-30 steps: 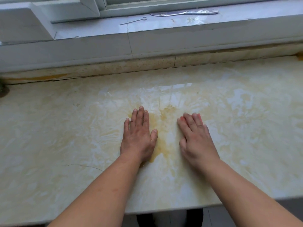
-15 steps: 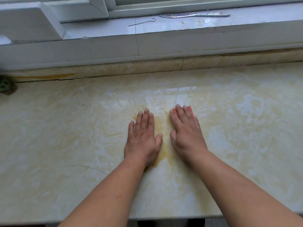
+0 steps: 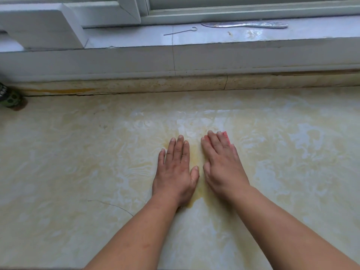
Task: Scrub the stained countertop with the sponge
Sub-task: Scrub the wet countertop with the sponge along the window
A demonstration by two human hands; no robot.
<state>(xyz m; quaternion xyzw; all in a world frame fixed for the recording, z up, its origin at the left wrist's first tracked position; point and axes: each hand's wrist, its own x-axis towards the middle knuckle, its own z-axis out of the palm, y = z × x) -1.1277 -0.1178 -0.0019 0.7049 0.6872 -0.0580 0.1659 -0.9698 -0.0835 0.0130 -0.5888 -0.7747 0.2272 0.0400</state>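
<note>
On the cream and yellow marble surface (image 3: 78, 172), two bare hands lie flat, side by side and close together but not touching. Left hand (image 3: 176, 172) rests palm down with straight fingers right on the stone, holding nothing. Right hand (image 3: 222, 164) also has straight fingers, and it presses down on a thin pink sponge (image 3: 226, 136); only a small pink corner peeks out past the fingertips. Between the two hands runs a darker yellow stain (image 3: 196, 158), and it goes on down under the wrists. Shiny wet patches glint on the stone just past the fingers. A thin dark crack (image 3: 111, 204) curves across the stone to the left of the left arm. At the far left edge sits a small dark green round thing (image 3: 10, 98), mostly cut off, so I cannot tell what it is. Behind the surface is a low pale stone strip, then a grey windowsill (image 3: 126, 38). On the sill lie a thin metal wire hook (image 3: 180, 31) and a long silver foil piece (image 3: 245, 24). White window frames stand at the top.
</note>
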